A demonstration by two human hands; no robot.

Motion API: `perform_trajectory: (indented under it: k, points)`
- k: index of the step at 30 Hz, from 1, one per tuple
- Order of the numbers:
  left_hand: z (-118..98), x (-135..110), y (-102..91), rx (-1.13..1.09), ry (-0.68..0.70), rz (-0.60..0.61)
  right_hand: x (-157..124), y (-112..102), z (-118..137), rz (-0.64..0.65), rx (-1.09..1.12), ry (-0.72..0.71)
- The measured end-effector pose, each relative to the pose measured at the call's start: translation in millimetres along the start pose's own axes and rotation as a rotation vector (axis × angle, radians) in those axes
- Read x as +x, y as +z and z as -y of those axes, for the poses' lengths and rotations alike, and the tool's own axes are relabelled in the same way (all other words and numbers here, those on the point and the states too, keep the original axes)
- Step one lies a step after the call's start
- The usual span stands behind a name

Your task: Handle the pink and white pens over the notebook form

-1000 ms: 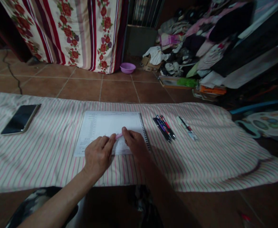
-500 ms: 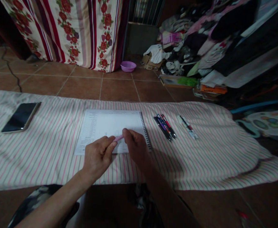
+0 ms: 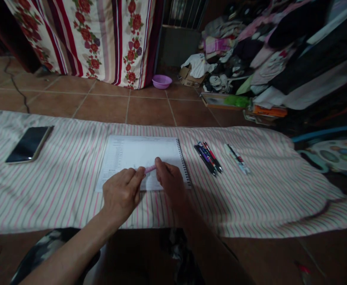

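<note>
A spiral notebook (image 3: 137,154) lies open on a striped cloth (image 3: 57,190), a printed table on its page. Over its near edge, my left hand (image 3: 121,194) and my right hand (image 3: 170,182) each pinch one end of a small pink pen (image 3: 150,169). Both hands have their fingers closed on it. A bunch of several pens (image 3: 207,157) lies just right of the notebook, and a further pair of pens (image 3: 237,159) lies beyond them.
A dark phone (image 3: 27,144) rests on the cloth at the left. Behind is a tiled floor (image 3: 149,111), a flowered hanging cloth (image 3: 102,39), a purple bowl (image 3: 162,81) and a heap of clothes (image 3: 244,55) at the right.
The view has shifted slightly. Both hands stay pinched on the pink pen over the notebook, with hardly any movement.
</note>
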State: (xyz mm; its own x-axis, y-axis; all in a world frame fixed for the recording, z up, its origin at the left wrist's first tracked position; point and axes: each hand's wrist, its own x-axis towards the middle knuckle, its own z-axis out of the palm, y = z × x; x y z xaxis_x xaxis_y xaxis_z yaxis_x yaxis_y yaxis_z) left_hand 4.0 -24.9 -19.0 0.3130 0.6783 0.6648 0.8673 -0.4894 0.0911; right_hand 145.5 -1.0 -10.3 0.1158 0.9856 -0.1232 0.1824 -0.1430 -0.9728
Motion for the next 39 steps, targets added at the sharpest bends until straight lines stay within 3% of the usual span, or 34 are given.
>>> perform_trajectory:
  k: [4,11,14,18,23,27,31,34,39]
  points:
    - [-1,-4,4.3,0.073,0.092,-0.013,-2,-5,2,0.074,0.162,0.171]
    - [-2,-7,3.3,0.041,0.119,-0.046,-9,-13,2,0.104,0.13,0.07]
    - [-6,-5,-0.9,-0.04,0.081,-0.048,-13,-13,5,0.058,0.055,-0.054]
    - [-9,-1,-12.0,-0.372,-0.147,0.038,-21,-13,13,0.014,-0.107,-0.228]
    - [-1,5,-27.4,-0.887,-0.51,0.305,-32,-14,24,0.016,-0.18,-0.366]
    - [0,4,-25.4,-1.215,-0.805,0.54,-29,-15,23,0.055,-0.23,-0.4]
    - [-8,3,-11.0,-1.373,-1.084,0.371,-16,-8,10,0.051,-0.148,-0.248]
    - [-9,10,-2.6,-1.614,-1.334,0.191,-9,0,0,0.052,-0.116,-0.158]
    - [-3,22,0.7,-1.894,-1.593,-0.061,-9,8,-8,0.056,-0.121,-0.219]
